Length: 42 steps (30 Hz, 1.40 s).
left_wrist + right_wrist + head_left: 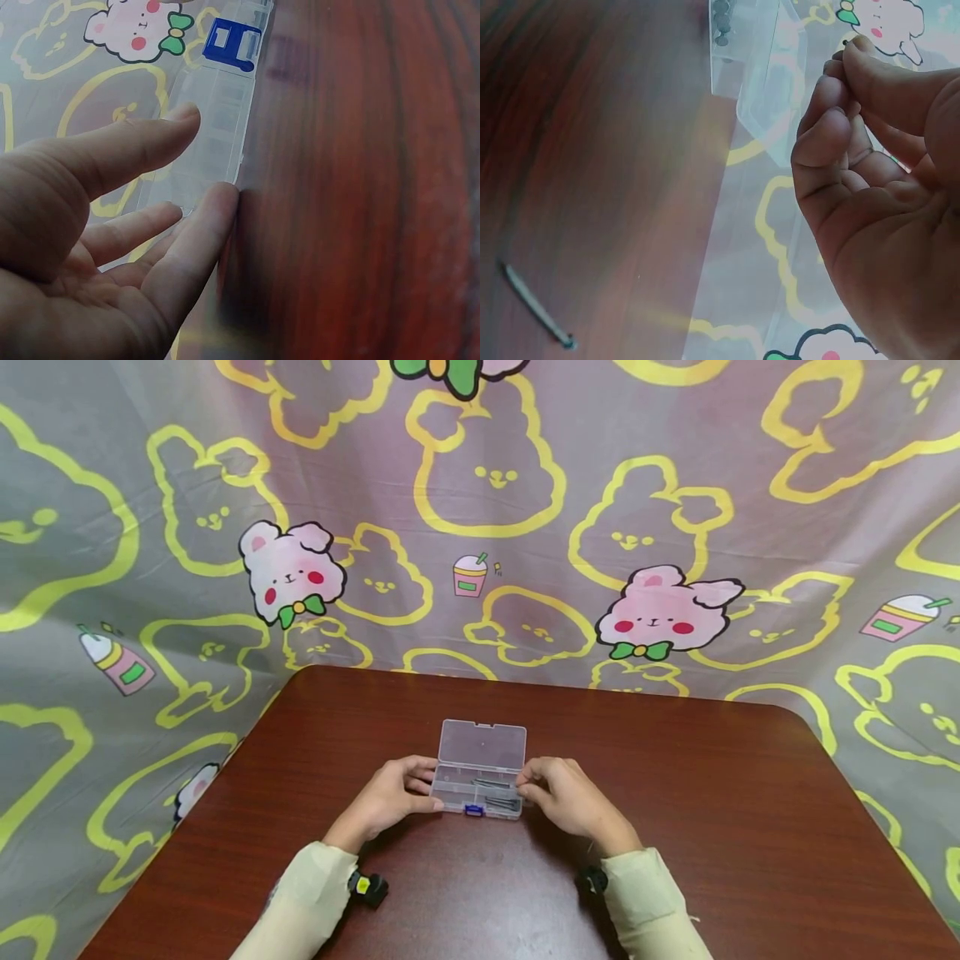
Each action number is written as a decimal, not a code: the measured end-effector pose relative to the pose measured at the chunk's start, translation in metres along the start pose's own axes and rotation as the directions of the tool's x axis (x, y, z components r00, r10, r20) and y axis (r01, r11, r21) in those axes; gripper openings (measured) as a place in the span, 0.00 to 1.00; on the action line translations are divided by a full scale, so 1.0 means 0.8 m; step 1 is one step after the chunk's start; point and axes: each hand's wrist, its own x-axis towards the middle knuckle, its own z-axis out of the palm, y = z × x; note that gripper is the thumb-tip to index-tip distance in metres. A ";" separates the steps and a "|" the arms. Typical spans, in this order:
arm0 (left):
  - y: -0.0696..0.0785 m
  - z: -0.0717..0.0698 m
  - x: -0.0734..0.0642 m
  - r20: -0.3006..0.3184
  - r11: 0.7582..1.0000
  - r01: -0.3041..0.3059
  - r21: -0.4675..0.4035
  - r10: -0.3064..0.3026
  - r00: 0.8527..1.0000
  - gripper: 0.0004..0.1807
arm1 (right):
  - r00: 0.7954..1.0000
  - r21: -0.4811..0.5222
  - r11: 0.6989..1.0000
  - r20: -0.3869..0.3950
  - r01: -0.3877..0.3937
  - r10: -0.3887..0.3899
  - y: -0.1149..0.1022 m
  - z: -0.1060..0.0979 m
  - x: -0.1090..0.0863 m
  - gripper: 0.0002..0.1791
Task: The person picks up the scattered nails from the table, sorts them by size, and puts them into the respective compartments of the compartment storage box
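Note:
A clear plastic compartment box [453,796] with a blue latch [473,811] lies on the table, its lid [482,745] raised. Several thin grey nails [501,803] lie in its right compartments. My left hand [387,797] holds the box's left end, thumb at the front corner and fingers along the side. At the right end, my right hand [564,795] has thumb and fingertips pinched together. A small dark tip, like a nail's end [845,43], shows between them; the rest is hidden by the fingers. A loose nail [536,307] lies on the table near the right wrist.
The brown wooden table [712,793] stretches to both sides and behind the box. A patterned cloth [525,560] with cartoon rabbits hangs along the back and sides. Black wrist cameras [369,887] sit on both wrists, under pale sleeves.

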 end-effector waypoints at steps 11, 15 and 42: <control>-0.001 0.000 -0.001 -0.008 1.000 -0.001 -0.006 0.001 1.000 0.34 | 1.000 0.024 1.000 -0.002 0.007 -0.007 -0.008 0.010 0.015 0.02; -0.002 0.000 -0.001 -0.015 1.000 -0.001 -0.008 0.001 1.000 0.33 | 1.000 0.082 0.997 0.012 0.006 -0.007 -0.009 0.016 0.020 0.03; -0.001 0.000 0.000 0.011 0.999 -0.022 -0.034 0.023 1.000 0.34 | 0.997 0.124 0.990 0.035 -0.067 0.063 -0.028 0.038 0.047 0.07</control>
